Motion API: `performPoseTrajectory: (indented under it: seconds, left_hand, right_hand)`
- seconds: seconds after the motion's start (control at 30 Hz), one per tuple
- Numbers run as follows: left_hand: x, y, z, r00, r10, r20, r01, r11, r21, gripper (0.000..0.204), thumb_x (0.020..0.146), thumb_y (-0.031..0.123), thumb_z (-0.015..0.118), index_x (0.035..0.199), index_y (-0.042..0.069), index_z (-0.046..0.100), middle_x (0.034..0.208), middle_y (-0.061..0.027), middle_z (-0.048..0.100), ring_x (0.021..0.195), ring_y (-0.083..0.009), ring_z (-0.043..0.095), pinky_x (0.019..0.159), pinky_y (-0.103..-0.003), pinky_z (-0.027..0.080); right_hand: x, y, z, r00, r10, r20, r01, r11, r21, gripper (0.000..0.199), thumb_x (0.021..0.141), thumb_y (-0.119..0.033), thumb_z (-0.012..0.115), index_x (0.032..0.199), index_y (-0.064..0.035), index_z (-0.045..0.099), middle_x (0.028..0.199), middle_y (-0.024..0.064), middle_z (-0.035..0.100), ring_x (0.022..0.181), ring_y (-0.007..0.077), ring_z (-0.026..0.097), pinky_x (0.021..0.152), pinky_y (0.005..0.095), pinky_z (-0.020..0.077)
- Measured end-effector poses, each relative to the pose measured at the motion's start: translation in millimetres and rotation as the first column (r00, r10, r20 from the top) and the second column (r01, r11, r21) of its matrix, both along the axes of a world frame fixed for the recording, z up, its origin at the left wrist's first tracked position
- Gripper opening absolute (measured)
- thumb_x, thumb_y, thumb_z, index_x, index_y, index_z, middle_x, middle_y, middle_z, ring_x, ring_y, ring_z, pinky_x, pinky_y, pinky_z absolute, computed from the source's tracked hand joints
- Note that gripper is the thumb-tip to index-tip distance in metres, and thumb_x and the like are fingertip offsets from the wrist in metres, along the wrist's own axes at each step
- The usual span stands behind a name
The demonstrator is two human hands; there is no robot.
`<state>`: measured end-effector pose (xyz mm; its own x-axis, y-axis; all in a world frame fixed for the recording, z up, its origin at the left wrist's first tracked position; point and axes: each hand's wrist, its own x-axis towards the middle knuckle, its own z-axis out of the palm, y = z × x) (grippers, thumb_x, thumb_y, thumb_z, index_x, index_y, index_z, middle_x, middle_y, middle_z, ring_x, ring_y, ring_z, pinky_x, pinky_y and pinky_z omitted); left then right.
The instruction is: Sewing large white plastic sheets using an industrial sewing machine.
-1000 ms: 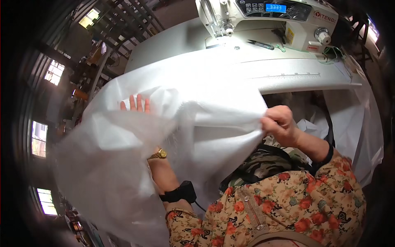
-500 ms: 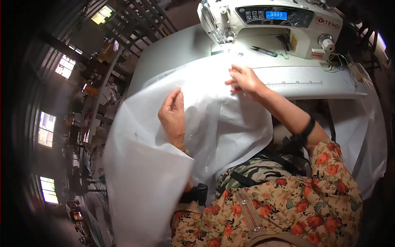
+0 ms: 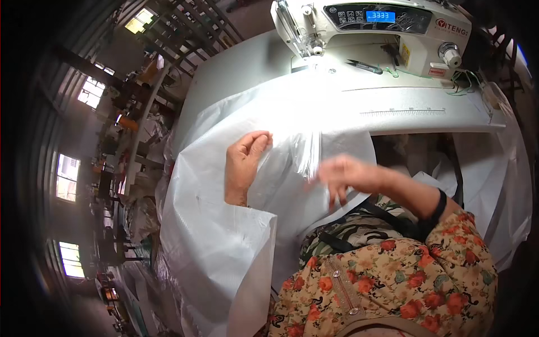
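Note:
A large white woven plastic sheet drapes over the front of the sewing machine table and down across my lap. Its far part lies below the needle area of the white sewing machine, washed out by the lamp. My left hand is closed in a pinch on the sheet, thumb against fingertips; the forearm is hidden under a raised flap of it. Over the sheet's near right part, my right hand is blurred by motion, its fingers apart and hanging down with nothing seen in them.
Thread snips lie on the table beside the machine. A printed ruler scale runs along the table's front. More white sheeting hangs at the right. Cluttered shelving stands at the left.
My right hand has come down from near the machine toward my lap. My left hand has shifted slightly right and nearer, its fingers turned rightward. The sheet's near flap has swung right.

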<state>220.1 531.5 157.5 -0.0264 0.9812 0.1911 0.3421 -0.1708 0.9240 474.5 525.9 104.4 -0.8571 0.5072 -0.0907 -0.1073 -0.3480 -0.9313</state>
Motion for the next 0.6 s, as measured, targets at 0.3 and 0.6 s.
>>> performPoseTrajectory:
  seconds: [0.3, 0.6]
  left_hand:
    - [44.9, -37.5, -61.4, 0.898, -0.207, -0.388, 0.148, 0.973, -0.177, 0.019, 0.09, 0.017, 0.065, 0.088, -0.001, 0.067, 0.068, 0.0026, 0.063, 0.062, -0.0083, 0.056, 0.054, -0.028, 0.044]
    - [39.8, -49.9, -58.9, 0.974, -0.078, 0.213, 0.153, 0.918, -0.366, 0.011, 0.087, 0.008, 0.067, 0.08, 0.004, 0.06, 0.069, 0.0063, 0.055, 0.062, -0.0013, 0.048, 0.055, -0.019, 0.038]
  right_hand:
    - [-22.2, -25.5, -72.3, 0.783, -0.611, 0.115, 0.62, 0.75, -0.23, 0.041, 0.094, -0.042, 0.057, 0.115, -0.0066, 0.055, 0.099, 0.0045, 0.062, 0.098, 0.0116, 0.056, 0.082, 0.0286, 0.0459]
    - [-18.2, -26.4, -81.5, 0.851, -0.523, -0.042, 0.472, 0.798, -0.376, 0.016, 0.092, -0.023, 0.065, 0.098, -0.0076, 0.063, 0.079, -0.0029, 0.06, 0.063, 0.0041, 0.051, 0.057, 0.0199, 0.0431]
